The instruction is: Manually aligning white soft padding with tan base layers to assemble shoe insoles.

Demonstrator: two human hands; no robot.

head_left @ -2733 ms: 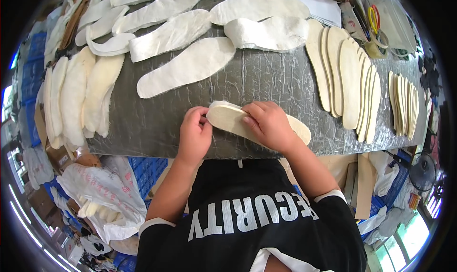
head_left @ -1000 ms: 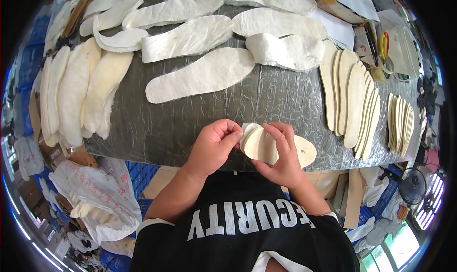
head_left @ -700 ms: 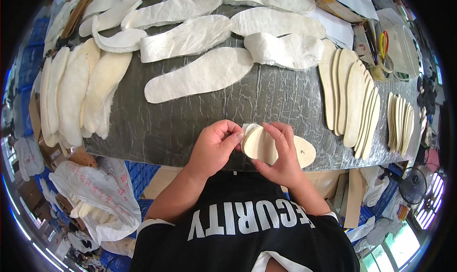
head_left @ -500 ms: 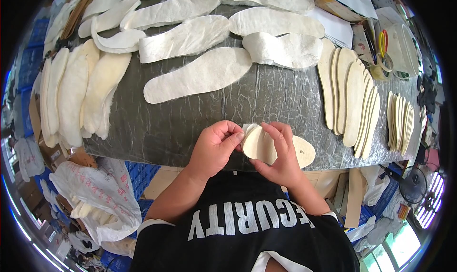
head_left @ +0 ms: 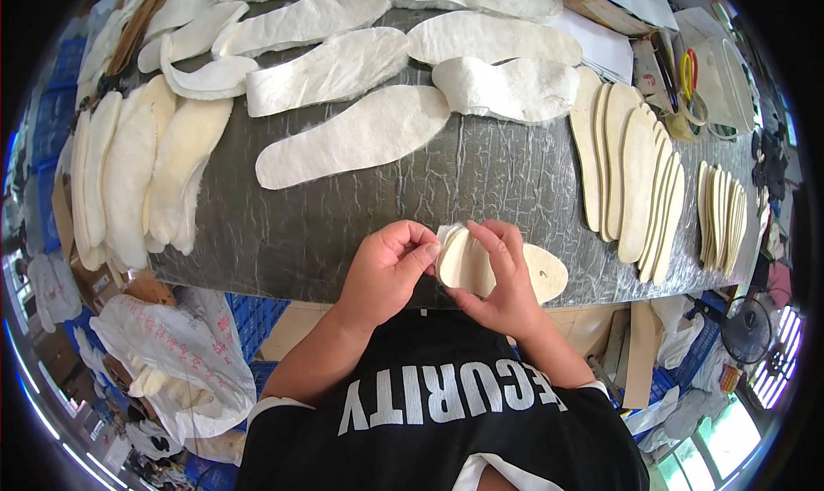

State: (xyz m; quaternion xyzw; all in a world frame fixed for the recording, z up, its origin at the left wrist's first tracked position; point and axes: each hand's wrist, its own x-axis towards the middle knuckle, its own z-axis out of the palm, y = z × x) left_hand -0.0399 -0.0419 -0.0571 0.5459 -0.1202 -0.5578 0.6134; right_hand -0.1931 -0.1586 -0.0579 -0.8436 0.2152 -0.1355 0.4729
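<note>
Close to the table's near edge, I hold a cream insole (head_left: 470,266) between both hands, with whitish fuzzy material at its left end. My left hand (head_left: 390,263) is closed, its thumb and index finger pinched together at that end; a thin layer there is partly hidden by the fingertips. My right hand (head_left: 500,281) grips the insole from the right, fingers over the top edge and thumb along the lower edge. A rounded cream end with a small dark mark (head_left: 548,275) sticks out right of that hand; whether it belongs to the same insole is hidden.
White fleecy insoles (head_left: 352,139) lie spread across the dark, plastic-covered table (head_left: 326,225). Thicker fluffy ones (head_left: 133,173) are stacked at left. Rows of cream insoles (head_left: 635,182) and a smaller bundle (head_left: 721,221) lie at right. Scissors (head_left: 689,75) stand in a holder behind them.
Both hands keep nearly the same place and grip. The insole's left end looks slightly more fanned into layers between the fingers. The whole view has shifted a little.
</note>
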